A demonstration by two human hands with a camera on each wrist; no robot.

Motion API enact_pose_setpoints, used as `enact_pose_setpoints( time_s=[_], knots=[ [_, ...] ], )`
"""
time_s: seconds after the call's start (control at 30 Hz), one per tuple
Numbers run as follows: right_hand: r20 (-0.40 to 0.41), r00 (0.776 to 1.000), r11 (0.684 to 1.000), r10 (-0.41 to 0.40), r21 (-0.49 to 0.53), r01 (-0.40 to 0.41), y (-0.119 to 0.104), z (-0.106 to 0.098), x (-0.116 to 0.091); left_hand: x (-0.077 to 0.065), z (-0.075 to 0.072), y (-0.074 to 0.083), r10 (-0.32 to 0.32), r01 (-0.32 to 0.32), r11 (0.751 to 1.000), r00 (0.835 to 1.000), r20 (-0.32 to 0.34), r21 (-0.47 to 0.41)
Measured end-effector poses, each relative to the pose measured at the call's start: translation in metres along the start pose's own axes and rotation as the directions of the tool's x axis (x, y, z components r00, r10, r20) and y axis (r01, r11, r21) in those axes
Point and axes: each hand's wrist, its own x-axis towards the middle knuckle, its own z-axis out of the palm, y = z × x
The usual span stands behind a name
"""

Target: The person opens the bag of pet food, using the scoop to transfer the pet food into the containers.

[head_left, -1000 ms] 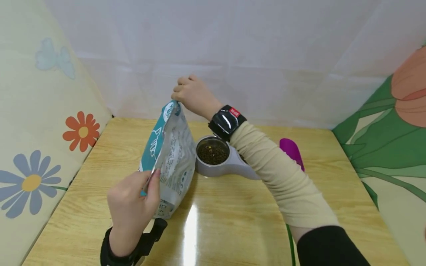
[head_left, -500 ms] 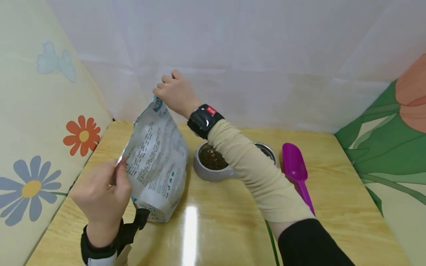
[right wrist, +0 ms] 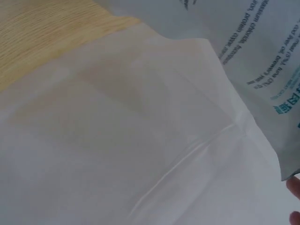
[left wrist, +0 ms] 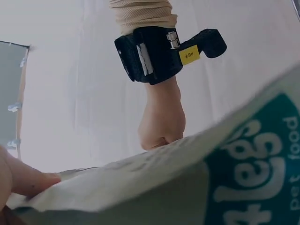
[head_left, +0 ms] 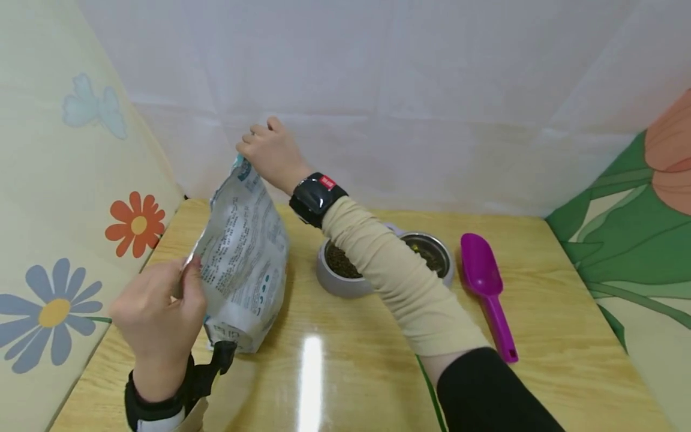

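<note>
A silver-grey pet food bag [head_left: 243, 252] with printed text on its back stands on the left of the table in the head view. My left hand [head_left: 162, 312] pinches its near top corner between thumb and fingers. The far top corner is gripped by my right hand [head_left: 274, 153], higher and farther back. Between the two hands the top edge is stretched taut. In the left wrist view the bag [left wrist: 253, 178] shows a teal panel with white lettering, and my right hand [left wrist: 163, 119] is behind it. Only fingertips [right wrist: 294, 187] of the right hand appear in the right wrist view.
A grey double bowl [head_left: 345, 287] holding brown kibble stands right of the bag, partly hidden by my right forearm. A purple scoop [head_left: 481, 270] lies to its right on the wooden table [head_left: 561, 336]. White sheeting [head_left: 432, 108] hangs behind.
Both hands have moved left with the bag, which has turned so its printed back faces me more. As my right arm shifted, the scoop and the second bowl came into view.
</note>
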Motion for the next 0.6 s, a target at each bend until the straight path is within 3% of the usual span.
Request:
enact_pose_setpoints(
  time_s=[0.17, 0.27, 0.5, 0.6],
  knots=[
    [0.081, 0.997, 0.998, 0.018, 0.057, -0.023, 0.005, -0.002, -0.002, 0.004, -0.001, 0.000, 0.003, 0.004, 0.998, 0.995, 0.100, -0.068],
    [0.080, 0.997, 0.996, 0.017, 0.089, -0.024, 0.008, -0.002, -0.004, 0.006, -0.001, -0.001, 0.004, 0.008, 0.996, 0.990, 0.138, -0.087],
    [0.059, 0.997, 0.988, 0.052, 0.142, -0.060, 0.015, -0.008, -0.016, 0.009, -0.001, -0.007, -0.032, 0.042, 0.997, 0.984, 0.173, -0.058],
    [0.073, 0.994, 0.980, 0.082, 0.174, -0.094, 0.017, -0.012, -0.028, 0.010, 0.000, -0.010, -0.060, 0.068, 0.996, 0.988, 0.145, -0.051]
  ],
)
